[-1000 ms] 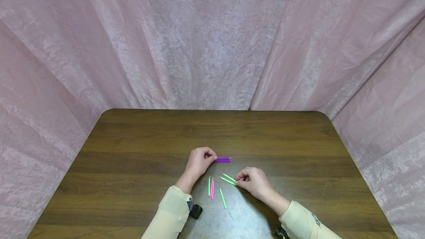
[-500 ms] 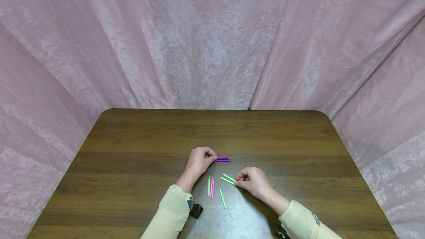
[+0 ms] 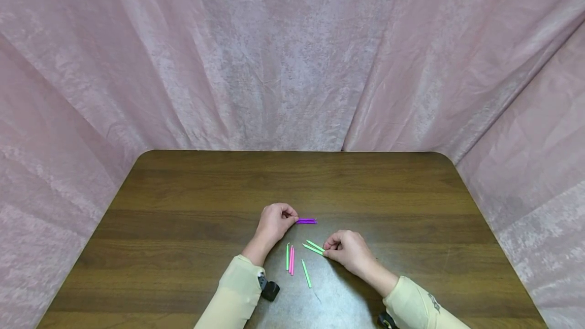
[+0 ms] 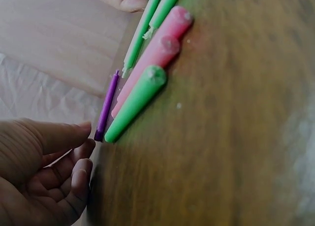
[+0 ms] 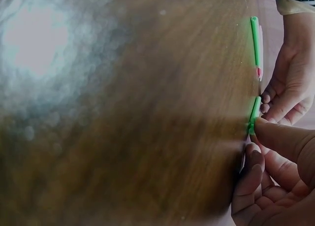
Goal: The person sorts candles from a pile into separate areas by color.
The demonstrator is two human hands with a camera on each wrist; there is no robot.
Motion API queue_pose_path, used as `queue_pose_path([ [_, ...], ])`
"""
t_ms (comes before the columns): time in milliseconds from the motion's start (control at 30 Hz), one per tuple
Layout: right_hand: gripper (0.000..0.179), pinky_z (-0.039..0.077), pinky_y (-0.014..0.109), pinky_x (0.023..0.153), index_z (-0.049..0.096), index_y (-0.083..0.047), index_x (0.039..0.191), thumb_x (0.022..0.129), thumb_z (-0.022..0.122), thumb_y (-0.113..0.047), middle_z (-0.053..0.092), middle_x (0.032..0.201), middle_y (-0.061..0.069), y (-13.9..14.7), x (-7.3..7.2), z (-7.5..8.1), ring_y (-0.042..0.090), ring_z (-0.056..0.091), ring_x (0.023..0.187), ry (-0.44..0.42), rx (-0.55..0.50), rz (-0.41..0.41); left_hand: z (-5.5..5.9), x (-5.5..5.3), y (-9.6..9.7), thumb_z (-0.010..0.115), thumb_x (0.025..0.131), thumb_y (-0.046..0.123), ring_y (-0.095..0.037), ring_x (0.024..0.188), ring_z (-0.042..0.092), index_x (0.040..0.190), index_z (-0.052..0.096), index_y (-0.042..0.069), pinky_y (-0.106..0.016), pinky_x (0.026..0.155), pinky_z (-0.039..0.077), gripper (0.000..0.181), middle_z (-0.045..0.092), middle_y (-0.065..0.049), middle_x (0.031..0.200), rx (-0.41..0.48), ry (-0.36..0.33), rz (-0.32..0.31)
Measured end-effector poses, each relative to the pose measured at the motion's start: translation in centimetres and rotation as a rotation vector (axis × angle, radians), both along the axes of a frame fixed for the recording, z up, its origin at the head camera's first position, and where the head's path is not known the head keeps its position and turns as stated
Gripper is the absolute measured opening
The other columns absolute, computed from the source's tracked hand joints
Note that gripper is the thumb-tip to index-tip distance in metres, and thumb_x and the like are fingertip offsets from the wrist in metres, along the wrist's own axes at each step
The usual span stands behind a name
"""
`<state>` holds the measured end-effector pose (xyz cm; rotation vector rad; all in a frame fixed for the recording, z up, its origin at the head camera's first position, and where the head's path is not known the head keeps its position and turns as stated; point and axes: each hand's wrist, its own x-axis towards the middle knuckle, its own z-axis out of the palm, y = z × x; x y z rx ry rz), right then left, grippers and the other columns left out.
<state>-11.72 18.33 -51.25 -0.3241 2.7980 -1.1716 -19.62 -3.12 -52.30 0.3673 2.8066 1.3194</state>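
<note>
Two purple candles (image 3: pixel 307 222) lie side by side near the middle of the table. My left hand (image 3: pixel 273 225) has its thumb and fingertips at their left ends; in the left wrist view one purple candle (image 4: pixel 107 106) shows just beyond the fingertips. Nearer and to the right, two green candles (image 3: pixel 313 250) form a narrow V, their right ends pinched by my right hand (image 3: pixel 349 249). In the right wrist view, the thumb (image 5: pixel 281 137) lies against a green candle (image 5: pixel 254 113). My fingers partly hide the gripped ends.
Left of the green pair, another green candle (image 3: pixel 287 257) lies beside two pink candles (image 3: pixel 291 261). A separate green candle (image 3: pixel 306 273) lies at a slant nearer me. They all lie on a brown wooden table (image 3: pixel 183 187), with a pink curtain (image 3: pixel 283 65) behind it.
The purple candles have come closer together, the farther one shifting toward me, with a slight movement of my left hand. My right hand and the green candles stay nearly still.
</note>
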Motion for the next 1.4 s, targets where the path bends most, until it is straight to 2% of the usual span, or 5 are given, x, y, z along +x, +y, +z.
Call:
queue_pose_path([
  [400,0.013,0.042,0.022,0.059,0.070,-0.017,0.071,0.075,0.080,-0.010,0.057,0.065,-0.013,-0.1,0.0,0.0,-0.001,0.048,0.060,0.016,0.023,0.005,-0.2,0.0,0.0,0.078,0.080,0.010,-0.004,0.059,0.051,0.076,0.072,0.011,-0.023,0.057,0.044,0.008,0.062,0.006,0.066,-0.010,-0.006,0.008],
  [733,0.013,0.042,0.022,0.058,0.070,-0.016,0.070,0.075,0.080,-0.010,0.057,0.064,-0.014,-0.2,0.0,0.0,-0.002,0.047,0.059,0.021,0.034,0.001,0.0,0.3,-0.1,0.078,0.080,0.011,-0.004,0.058,0.051,0.077,0.072,0.012,-0.023,0.057,0.044,0.007,0.062,0.006,0.067,0.011,0.018,0.000],
  [1200,0.013,0.042,0.022,0.058,0.070,-0.017,0.070,0.075,0.080,-0.010,0.058,0.063,-0.014,-0.1,0.0,-0.1,-0.002,0.048,0.059,0.022,0.038,0.014,1.1,1.2,-0.3,0.077,0.083,0.012,-0.005,0.061,0.053,0.081,0.072,0.012,-0.024,0.058,0.045,0.005,0.063,0.005,0.069,0.064,-0.038,-0.037],
  [1400,0.013,0.042,0.022,0.057,0.070,-0.017,0.070,0.075,0.079,-0.010,0.058,0.063,-0.014,-0.1,0.0,-0.1,-0.002,0.048,0.058,0.018,0.031,0.013,1.3,1.4,-0.4,0.077,0.082,0.012,-0.005,0.061,0.053,0.082,0.072,0.012,-0.022,0.057,0.045,0.004,0.062,0.006,0.069,0.066,-0.049,-0.057],
])
